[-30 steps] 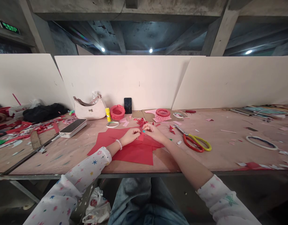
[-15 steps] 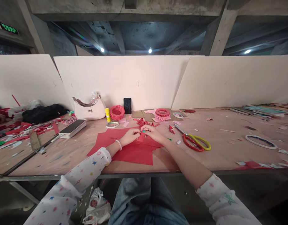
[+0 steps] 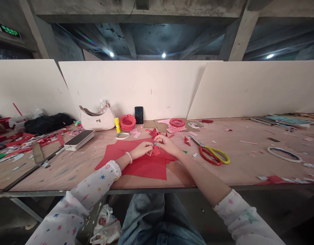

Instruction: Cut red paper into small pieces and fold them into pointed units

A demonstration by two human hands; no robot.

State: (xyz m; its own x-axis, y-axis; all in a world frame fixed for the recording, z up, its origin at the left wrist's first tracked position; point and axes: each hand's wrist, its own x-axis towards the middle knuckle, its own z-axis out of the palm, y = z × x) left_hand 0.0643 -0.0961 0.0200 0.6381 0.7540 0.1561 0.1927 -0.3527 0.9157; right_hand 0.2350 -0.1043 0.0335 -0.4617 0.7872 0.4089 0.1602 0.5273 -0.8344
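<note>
My left hand [image 3: 143,149], with a beaded bracelet at its wrist, has its fingers curled and pinched at a small piece of red paper [image 3: 156,150]. From the other side my right hand [image 3: 166,143] bends its fingers and pinches the same piece; its exact fold is too small to make out. Both hands hover close above several red paper sheets [image 3: 146,168], which lie overlapping near the table's front. Just beyond the fingers is a heap of folded red paper pieces [image 3: 153,132].
Scissors [image 3: 214,154] with red and yellow handles lie to the right. Behind are a glue stick [image 3: 117,125], stacked rings of folded paper [image 3: 127,122], a phone [image 3: 138,115] and a handbag [image 3: 97,119]. A white power bank [image 3: 80,140] and red scraps occupy the left.
My fingers have shifted slightly around the small red paper. The left fingertips have dropped a little, and more of the paper shows between the hands.
</note>
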